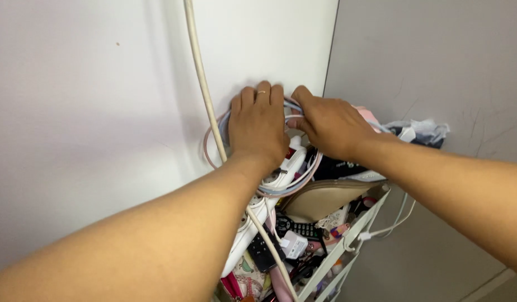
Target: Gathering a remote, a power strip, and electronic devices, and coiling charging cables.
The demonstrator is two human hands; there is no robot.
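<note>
1. The left hand [258, 128] lies flat on the looped cables [295, 182], fingers together, pressing them to the wall [102, 112].
2. The right hand [328, 126] grips the same loop from the right side.
3. Both hands touch it. The loop hangs downward over the white power strip [244, 232].

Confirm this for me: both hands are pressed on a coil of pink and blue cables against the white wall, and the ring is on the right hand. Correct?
Not quite. The head view shows the ring on the left hand, not the right hand. The rest holds: both hands press on the coil of pink and blue cables against the white wall.
</note>
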